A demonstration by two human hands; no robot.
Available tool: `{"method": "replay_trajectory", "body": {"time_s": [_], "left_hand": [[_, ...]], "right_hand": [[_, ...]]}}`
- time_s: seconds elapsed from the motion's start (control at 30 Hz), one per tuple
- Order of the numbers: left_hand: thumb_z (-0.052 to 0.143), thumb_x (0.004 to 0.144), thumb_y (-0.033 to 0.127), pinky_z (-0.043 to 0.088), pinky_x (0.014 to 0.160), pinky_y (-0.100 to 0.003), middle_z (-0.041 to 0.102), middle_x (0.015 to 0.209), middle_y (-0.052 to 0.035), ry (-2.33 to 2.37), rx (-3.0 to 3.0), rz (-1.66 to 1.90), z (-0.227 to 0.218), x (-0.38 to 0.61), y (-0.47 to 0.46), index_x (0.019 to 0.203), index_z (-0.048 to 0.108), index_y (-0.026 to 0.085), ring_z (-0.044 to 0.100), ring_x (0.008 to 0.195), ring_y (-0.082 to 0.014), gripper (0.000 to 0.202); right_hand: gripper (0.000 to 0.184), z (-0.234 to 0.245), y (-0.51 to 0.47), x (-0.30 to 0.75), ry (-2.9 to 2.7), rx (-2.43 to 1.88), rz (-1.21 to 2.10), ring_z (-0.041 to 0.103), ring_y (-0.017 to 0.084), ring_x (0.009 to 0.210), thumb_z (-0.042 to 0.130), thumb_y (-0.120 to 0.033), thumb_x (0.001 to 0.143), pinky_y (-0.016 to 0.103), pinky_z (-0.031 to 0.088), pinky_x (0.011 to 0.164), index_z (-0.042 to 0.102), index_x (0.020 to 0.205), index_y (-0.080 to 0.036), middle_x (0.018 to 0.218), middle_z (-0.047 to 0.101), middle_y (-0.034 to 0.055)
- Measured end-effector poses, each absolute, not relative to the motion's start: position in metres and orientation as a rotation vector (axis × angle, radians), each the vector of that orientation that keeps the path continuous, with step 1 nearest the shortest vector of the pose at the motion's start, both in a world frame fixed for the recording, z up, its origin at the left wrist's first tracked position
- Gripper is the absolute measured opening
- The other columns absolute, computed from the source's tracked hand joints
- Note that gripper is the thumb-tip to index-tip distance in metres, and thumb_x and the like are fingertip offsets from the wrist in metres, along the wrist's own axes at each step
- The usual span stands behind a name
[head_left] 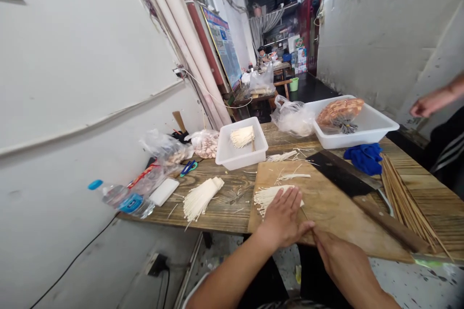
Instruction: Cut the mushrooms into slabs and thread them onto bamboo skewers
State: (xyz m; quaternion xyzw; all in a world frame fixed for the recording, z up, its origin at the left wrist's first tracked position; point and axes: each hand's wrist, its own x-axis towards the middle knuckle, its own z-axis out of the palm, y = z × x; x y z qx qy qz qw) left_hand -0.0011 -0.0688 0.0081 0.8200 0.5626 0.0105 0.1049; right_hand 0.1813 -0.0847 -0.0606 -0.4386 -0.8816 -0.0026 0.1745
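Observation:
A flattened bunch of enoki mushrooms [266,198] lies on the wooden cutting board [333,219]. My left hand [284,215] rests palm down over it, fingers stretched out flat. Just to the right, my right hand [342,258] pinches a thin bamboo skewer [305,213], which points at the bunch's right edge under my left hand. How far its tip goes in is hidden. A few loose enoki strands [295,176] lie higher on the board. Left of the board, another enoki bunch [201,198] sits on the wooden table.
A small white tub [241,158] holds skewered enoki. A cleaver [339,174] and a wooden-handled knife [393,224] lie by loose skewers [409,203] and a blue cloth [364,158]. A large white tray [357,141] stands behind. Bottle [125,200] at left; another person's hand [429,103] at right.

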Motion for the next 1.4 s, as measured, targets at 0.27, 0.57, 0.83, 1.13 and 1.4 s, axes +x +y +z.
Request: {"method": "replay_trajectory", "body": {"time_s": [0.27,0.57,0.83,1.13,1.4], "left_hand": [[0.013,0.096,0.059,0.004,0.122,-0.042,0.013,0.159,-0.0134,1.677,2.489,0.062,-0.009,-0.001,-0.071,0.150,0.016,0.006,0.005,0.148,-0.0213,0.077],[0.009,0.095,0.060,-0.001,0.121,-0.045,0.012,0.159,-0.0156,1.634,2.416,0.084,0.003,-0.005,-0.067,0.151,0.012,0.004,0.003,0.148,-0.0220,0.079],[0.012,0.092,0.065,0.004,0.122,-0.041,0.005,0.158,-0.0185,1.684,2.271,0.153,-0.003,-0.006,-0.062,0.150,0.010,0.000,0.000,0.148,-0.0251,0.088],[0.021,0.095,0.059,0.006,0.122,-0.047,0.010,0.159,-0.0153,1.825,2.268,0.613,-0.002,-0.028,-0.072,0.152,0.006,0.007,0.004,0.148,-0.0227,0.078],[0.028,0.098,0.037,0.033,0.115,-0.046,0.042,0.147,-0.0181,2.272,1.520,1.432,-0.027,-0.089,-0.080,0.142,0.038,0.009,0.037,0.139,-0.0245,0.054]], "right_hand": [[0.035,-0.057,-0.080,0.177,-2.557,-1.216,0.000,0.066,0.020,0.053,0.035,-0.004,0.085,0.028,0.048,0.046,0.067,0.098,-0.014,0.070,0.071,0.0043],[0.040,-0.062,-0.077,0.178,-2.587,-1.233,-0.062,0.068,0.020,0.059,0.037,-0.004,0.084,0.026,0.050,0.049,0.067,0.108,-0.013,0.076,0.072,0.0050],[0.047,-0.082,-0.064,0.184,-2.655,-1.194,0.034,0.068,0.020,0.059,0.035,-0.005,0.083,0.024,0.051,0.048,0.063,0.120,-0.016,0.083,0.074,0.0084],[0.036,-0.025,-0.053,0.188,-2.448,-0.785,-0.309,0.067,0.016,0.052,0.033,-0.008,0.086,0.022,0.052,0.044,0.067,0.093,-0.014,0.071,0.072,0.0029],[0.034,0.067,-0.007,0.145,-2.374,-0.474,-0.690,0.067,0.017,0.059,0.034,-0.009,0.088,0.024,0.050,0.047,0.055,0.115,-0.008,0.082,0.072,0.0085]]}}
